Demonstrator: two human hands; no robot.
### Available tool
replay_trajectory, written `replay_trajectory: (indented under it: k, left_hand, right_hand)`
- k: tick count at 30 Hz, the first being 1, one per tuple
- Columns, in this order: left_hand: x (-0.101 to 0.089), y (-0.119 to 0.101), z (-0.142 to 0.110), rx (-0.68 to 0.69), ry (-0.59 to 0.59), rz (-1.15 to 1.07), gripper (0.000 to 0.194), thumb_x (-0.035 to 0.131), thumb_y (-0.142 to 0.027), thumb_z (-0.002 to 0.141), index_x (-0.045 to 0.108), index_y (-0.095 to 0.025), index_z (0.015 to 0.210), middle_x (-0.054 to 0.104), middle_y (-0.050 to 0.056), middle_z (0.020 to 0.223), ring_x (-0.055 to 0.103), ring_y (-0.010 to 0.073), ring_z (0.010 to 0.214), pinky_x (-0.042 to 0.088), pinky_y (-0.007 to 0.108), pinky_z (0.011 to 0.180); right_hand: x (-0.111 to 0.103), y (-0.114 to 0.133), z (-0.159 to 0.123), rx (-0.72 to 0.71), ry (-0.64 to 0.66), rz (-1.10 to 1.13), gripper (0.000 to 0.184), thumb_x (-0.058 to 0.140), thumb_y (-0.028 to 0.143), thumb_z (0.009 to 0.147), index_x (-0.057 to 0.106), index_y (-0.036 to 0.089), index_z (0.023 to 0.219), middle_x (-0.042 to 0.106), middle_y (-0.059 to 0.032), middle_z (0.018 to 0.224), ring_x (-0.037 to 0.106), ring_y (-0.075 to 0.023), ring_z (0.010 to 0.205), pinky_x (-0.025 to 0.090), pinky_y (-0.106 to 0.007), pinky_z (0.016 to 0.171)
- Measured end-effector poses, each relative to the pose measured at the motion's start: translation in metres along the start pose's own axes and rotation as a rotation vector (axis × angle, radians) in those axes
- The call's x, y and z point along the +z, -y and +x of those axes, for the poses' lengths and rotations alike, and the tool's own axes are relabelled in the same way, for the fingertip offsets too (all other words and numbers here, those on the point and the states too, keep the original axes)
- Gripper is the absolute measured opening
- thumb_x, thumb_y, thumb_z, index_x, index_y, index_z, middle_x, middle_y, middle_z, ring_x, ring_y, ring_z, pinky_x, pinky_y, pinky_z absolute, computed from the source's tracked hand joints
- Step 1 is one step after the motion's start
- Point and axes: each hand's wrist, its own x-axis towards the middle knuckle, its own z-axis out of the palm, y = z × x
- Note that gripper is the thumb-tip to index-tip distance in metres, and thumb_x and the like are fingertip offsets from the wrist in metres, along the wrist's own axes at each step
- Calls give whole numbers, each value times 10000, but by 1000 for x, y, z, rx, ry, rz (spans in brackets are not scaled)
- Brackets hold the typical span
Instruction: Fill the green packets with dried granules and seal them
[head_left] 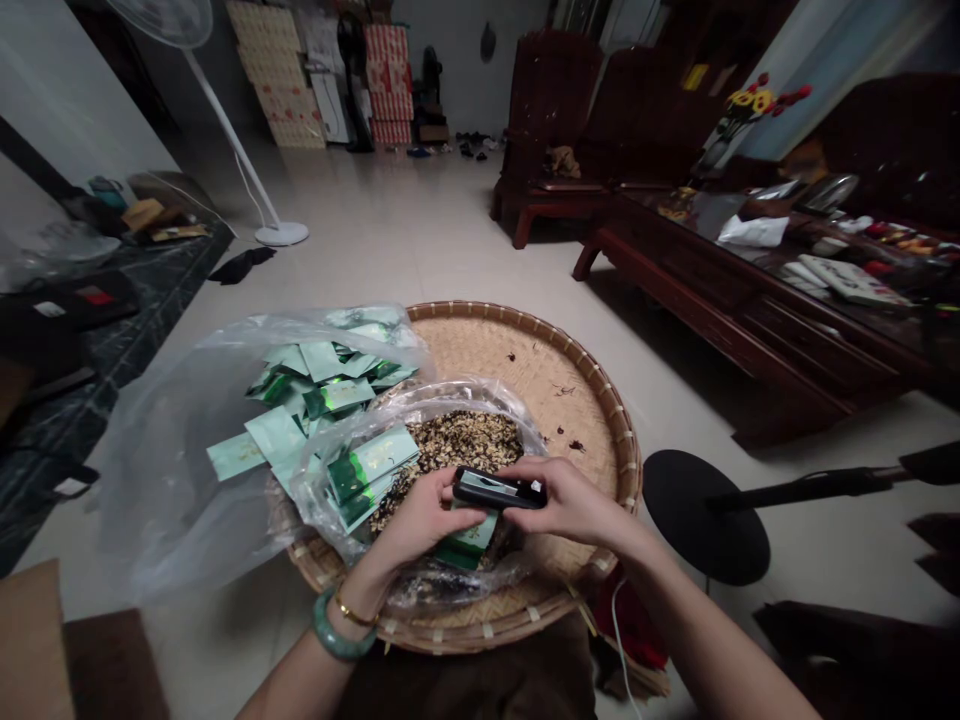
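Note:
My right hand (566, 498) is closed around the right end of a small black hand-held device, which looks like a bag sealer (491, 492). It lies across the top of a green packet (466, 547). My left hand (429, 515) is pinched at the device's left end and the packet's upper edge; its fingertips are partly hidden. Below sits a clear plastic bag (517, 400) of loose, dark-and-tan dried tea-like bits (469, 440). Several green packets (375, 465) lie on its left side.
The bag rests in a round woven bamboo tray (600, 400). A larger plastic bag (187, 500) with many pale-green packets (322, 360) overhangs its left rim. A black round stand base (705, 515) is at right, near a dark wooden table (720, 320). A white fan (281, 234) stands behind.

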Motion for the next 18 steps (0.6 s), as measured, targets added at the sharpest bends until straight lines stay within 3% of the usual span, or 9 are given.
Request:
replay_trajectory:
  k: [10,13,18]
  left_hand:
    - [-2,-1,-1,-39,-8,-4,389,812,-227,579,671,-126,927,716,16,748,635,147,628,485,244,600]
    - [-3,-1,-1,-51,12,-21,408,822,-246,573,679,-127,937,723,24,763,647,154,648,487,236,596]
    - [-7,1,0,-87,-21,-33,374,839,-292,559,678,-120,849,733,51,761,670,175,665,521,265,627]
  right_hand:
    - [3,2,3,52,-5,45,195,611,207,780,748,194,919,720,-30,842,607,-172,713,445,-241,596]
    - [3,-7,4,132,-1,217,246,646,242,749,737,191,972,713,-17,819,591,-151,682,445,-230,581]
    - [-7,-26,6,349,23,520,408,655,400,734,705,147,1050,647,-4,661,464,-80,453,355,-198,420]
